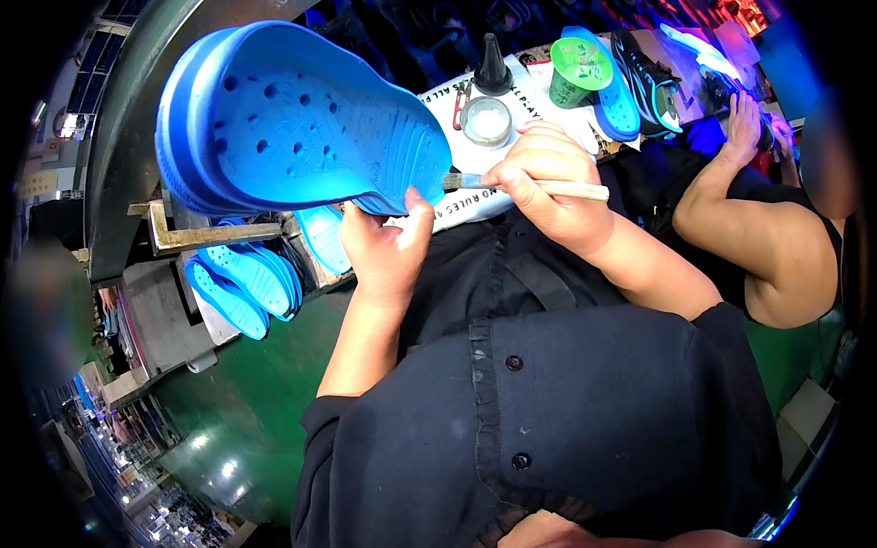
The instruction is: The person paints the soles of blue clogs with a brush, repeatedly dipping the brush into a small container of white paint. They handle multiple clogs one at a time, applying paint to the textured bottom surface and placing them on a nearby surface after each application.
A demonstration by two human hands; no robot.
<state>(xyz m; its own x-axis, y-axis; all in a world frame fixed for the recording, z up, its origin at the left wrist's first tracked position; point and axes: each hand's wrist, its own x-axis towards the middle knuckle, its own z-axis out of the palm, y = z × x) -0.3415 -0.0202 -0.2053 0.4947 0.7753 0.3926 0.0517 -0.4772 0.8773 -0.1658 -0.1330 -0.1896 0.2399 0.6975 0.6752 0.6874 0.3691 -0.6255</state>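
My left hand (390, 239) grips the heel end of a large blue foam shoe sole (301, 128), thumb on its inner face. The sole is raised and tilted, showing a raised rim, several round holes toward the wide end and ribbed lines near the heel. In my right hand (554, 187) is a flat brush with a pale wooden handle (585, 190), pinched between thumb and fingers. Its bristles meet the sole's heel edge, close to my left thumb; whether they press on it I cannot tell. Beyond the right hand stands a small round dish (486, 121) with whitish contents.
A black nozzle bottle (491, 68), a red tool (461, 105) and a green cup (579, 78) stand on the printed white sheet (461, 212). Right of them are another blue sole (617, 108) and a black sneaker (645, 84). More blue soles (239, 283) lie left. A co-worker's arm (767, 215) is at right.
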